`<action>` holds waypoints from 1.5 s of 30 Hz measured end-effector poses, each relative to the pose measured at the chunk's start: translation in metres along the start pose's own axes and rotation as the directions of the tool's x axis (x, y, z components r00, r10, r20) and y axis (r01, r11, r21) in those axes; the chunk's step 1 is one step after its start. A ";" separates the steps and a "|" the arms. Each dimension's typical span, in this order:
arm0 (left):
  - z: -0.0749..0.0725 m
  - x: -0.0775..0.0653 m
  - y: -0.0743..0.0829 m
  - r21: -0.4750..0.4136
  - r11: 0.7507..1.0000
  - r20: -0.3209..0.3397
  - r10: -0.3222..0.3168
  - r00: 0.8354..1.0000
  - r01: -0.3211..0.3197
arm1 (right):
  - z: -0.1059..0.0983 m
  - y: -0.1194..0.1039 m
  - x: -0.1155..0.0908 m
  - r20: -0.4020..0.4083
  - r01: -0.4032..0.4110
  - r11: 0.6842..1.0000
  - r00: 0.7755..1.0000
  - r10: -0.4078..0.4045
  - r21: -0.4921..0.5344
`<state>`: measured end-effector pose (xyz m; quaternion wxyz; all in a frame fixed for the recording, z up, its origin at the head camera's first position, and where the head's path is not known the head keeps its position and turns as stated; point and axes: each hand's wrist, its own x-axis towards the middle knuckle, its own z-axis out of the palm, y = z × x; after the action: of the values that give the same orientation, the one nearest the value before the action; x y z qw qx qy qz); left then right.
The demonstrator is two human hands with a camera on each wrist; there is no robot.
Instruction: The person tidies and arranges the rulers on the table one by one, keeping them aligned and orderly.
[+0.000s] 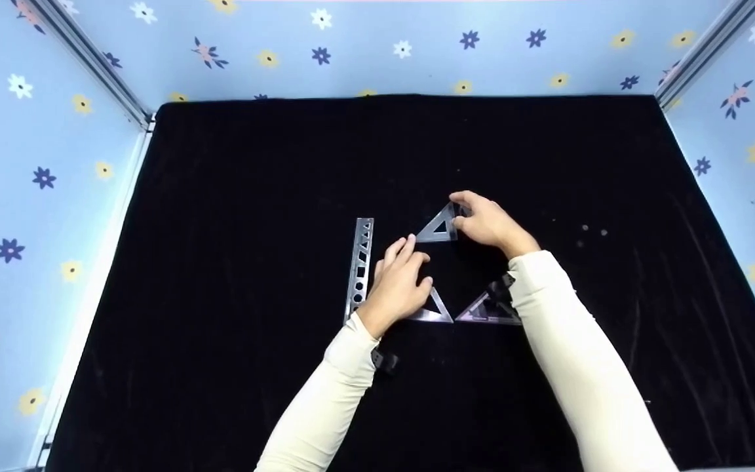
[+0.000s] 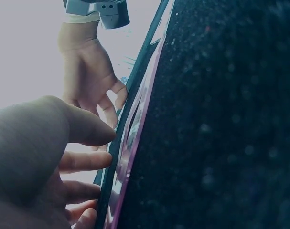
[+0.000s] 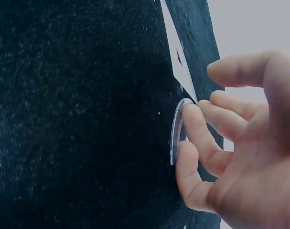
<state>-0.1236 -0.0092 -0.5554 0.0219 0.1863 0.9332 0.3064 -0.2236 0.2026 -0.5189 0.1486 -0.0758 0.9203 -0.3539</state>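
My left hand (image 1: 400,283) rests over a clear triangular set square (image 1: 430,317), its fingers spread and loosely bent. The hand covers much of that set square. My right hand (image 1: 487,221) lies beside a second clear set square (image 1: 428,235). In the right wrist view, its fingers touch a small clear curved piece, like a protractor (image 3: 175,136), lying next to the tip of a set square (image 3: 171,43). The thumb stands apart from them. Below the right wrist lies a third, pinkish set square (image 1: 490,320), partly hidden by the sleeve.
A clear ruler with cut-out shapes (image 1: 354,278) lies just left of my left hand, its lower end behind the wrist. Everything lies on a black cloth (image 1: 253,196). Flower-patterned blue walls (image 1: 404,72) stand at the back and sides.
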 end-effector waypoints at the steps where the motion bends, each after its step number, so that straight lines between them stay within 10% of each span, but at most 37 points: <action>1: 0.000 0.000 0.000 -0.001 1.000 0.000 0.000 1.000 0.000 | 0.000 0.000 0.000 -0.003 -0.002 1.000 1.000 0.002 0.004; 45: 0.002 -0.002 0.002 -0.037 0.998 -0.218 0.044 0.975 -0.053 | 0.006 0.008 -0.002 -0.060 -0.005 0.990 0.998 0.014 0.144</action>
<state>-0.1211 -0.0078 -0.5560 -0.0837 0.1740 0.9185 0.3450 -0.2199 0.2048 -0.5282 0.1273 -0.0499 0.8967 -0.4209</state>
